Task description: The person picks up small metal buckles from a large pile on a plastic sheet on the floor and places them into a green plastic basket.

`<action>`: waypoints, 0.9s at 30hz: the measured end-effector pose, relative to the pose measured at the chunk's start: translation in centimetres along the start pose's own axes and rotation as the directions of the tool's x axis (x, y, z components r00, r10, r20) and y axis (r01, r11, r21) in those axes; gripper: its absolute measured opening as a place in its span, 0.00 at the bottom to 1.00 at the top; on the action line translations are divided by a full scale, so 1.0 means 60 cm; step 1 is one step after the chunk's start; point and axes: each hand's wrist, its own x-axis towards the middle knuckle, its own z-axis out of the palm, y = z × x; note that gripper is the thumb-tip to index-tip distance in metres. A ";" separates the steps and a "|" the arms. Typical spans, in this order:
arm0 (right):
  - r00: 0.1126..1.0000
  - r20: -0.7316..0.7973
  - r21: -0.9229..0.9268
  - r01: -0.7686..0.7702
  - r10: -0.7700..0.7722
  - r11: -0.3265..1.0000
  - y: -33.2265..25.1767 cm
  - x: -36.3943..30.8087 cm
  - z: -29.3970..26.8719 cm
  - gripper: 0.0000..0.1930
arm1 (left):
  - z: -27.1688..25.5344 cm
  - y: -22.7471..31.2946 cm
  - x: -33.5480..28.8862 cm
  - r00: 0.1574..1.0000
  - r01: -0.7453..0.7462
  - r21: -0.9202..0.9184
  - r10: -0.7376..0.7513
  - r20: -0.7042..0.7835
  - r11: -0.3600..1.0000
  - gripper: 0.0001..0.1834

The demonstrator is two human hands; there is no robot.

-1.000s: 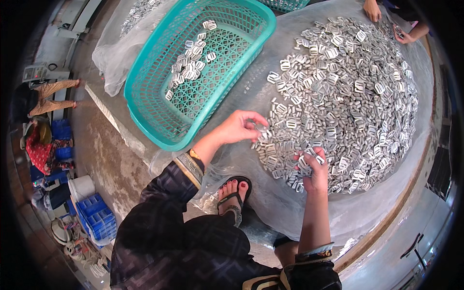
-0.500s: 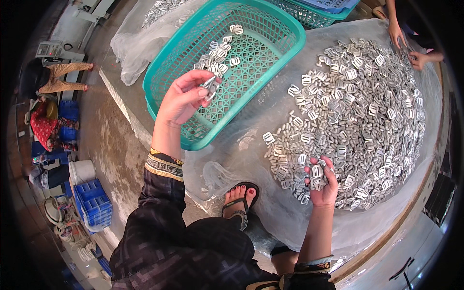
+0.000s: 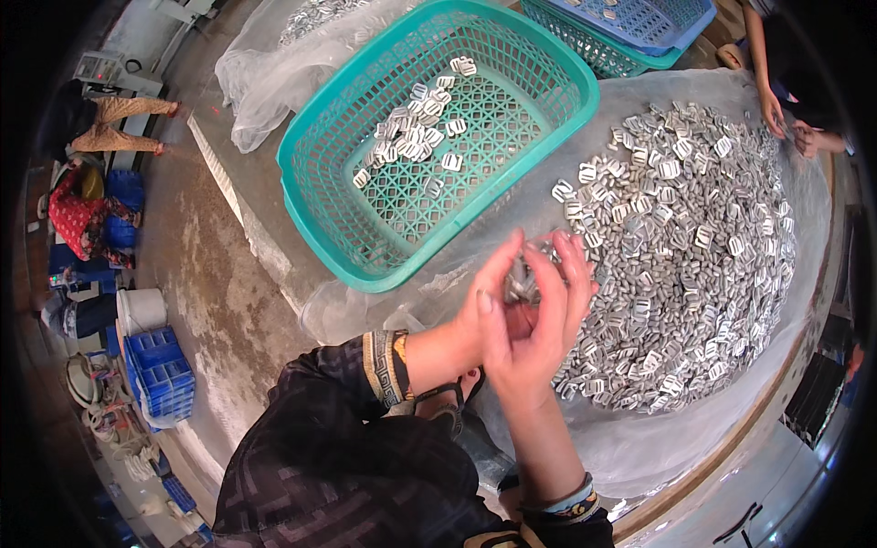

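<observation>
My left hand [image 3: 477, 315] and my right hand [image 3: 546, 333] meet in front of me, left of a large heap of small silvery metal pieces. Between them a few metal buckles [image 3: 521, 281] show, partly covered by fingers. My right hand is cupped around these buckles. The left one presses in from the side with its fingers curled at them; some of its fingertips are hidden. Beyond my hands stands a green plastic basket [image 3: 429, 239] with several loose metal buckles [image 3: 411, 128] on its lattice bottom. The heap [image 3: 676, 265] mixes flat slotted buckles with small rounded pellets.
Clear plastic sheeting [image 3: 630, 438] lies under the heap. Stacked blue and green baskets [image 3: 621, 36] stand at the far right. Another person's hands [image 3: 790, 132] work at the heap's far right edge. Blue crates [image 3: 160, 374] and a white bucket [image 3: 142, 310] stand on the left.
My left hand has come from over the basket, nearer and to the right, to meet my right hand, which has moved left off the heap. More buckles lie in the basket.
</observation>
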 end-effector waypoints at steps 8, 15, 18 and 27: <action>0.999 -0.035 -0.142 0.015 -0.020 0.990 0.088 -0.030 -0.058 0.20 | -0.030 0.286 0.044 0.918 -0.383 0.663 0.347 0.194 0.643 0.28; 0.938 -0.150 -0.381 -0.347 0.313 0.857 0.230 -0.128 -0.101 0.18 | -0.196 0.479 0.263 0.737 0.316 0.780 0.658 0.157 -0.541 0.22; 0.921 -0.220 -0.445 -0.388 0.322 0.807 0.250 -0.157 -0.124 0.15 | -0.204 0.442 0.326 0.741 0.378 0.629 0.629 0.235 -0.680 0.18; 0.812 -0.413 -0.437 -0.574 0.412 0.693 0.272 -0.238 -0.177 0.14 | -0.230 0.427 0.349 0.727 0.474 0.419 0.613 0.309 -0.774 0.09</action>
